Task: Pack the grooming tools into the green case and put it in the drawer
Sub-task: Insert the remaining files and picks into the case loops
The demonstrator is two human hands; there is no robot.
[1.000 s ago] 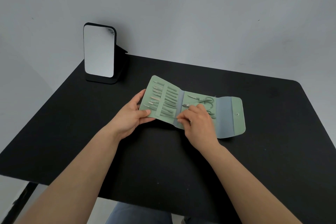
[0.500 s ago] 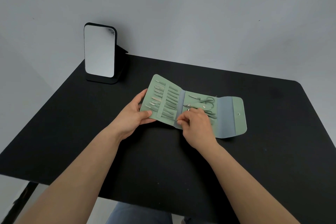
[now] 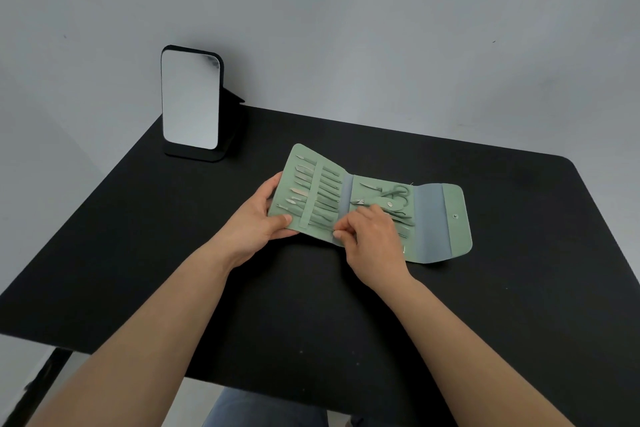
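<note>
While the green case (image 3: 374, 204) lies unfolded mid-table, its raised left panel is gripped by the left hand (image 3: 258, 224), and a tool at the fold's near edge is pinched by the right hand (image 3: 372, 241). Bare black table (image 3: 519, 270) is seen all around. A standing mirror (image 3: 190, 99) is set well apart, far-left.

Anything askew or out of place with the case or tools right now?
Nothing stands out. The green case lies open on the black table, tools seated in their loops. The left hand holds up its left panel; the right hand pinches a tool at the near edge. The mirror stands upright.
</note>
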